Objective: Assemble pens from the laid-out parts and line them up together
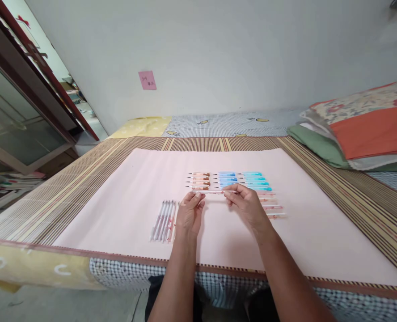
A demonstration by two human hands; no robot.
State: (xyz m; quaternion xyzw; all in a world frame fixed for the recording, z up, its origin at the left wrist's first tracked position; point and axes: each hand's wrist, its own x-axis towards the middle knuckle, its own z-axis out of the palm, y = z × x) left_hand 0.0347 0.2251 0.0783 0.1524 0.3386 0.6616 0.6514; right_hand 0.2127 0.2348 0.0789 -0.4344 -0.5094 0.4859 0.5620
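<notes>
Between my two hands a slim whitish pen (213,192) is held level above the pink sheet (118,210). My left hand (190,212) pinches its left end, and the fingers of my right hand (247,203) close on its right end. Beyond them lie rows of brown pens (198,177), blue pens (225,175) and turquoise pens (252,177). Pink and white pens (272,207) lie by my right hand, partly hidden by it. To the left of my left wrist, several pale pens (163,221) lie side by side, some covered by my forearm.
The sheet lies on a striped bamboo mat (94,174) over a bed. Folded bedding (369,129) is piled at the right. A white wall (218,58) with a pink note (147,80) stands behind. A glass-panelled cabinet (20,120) is at the left.
</notes>
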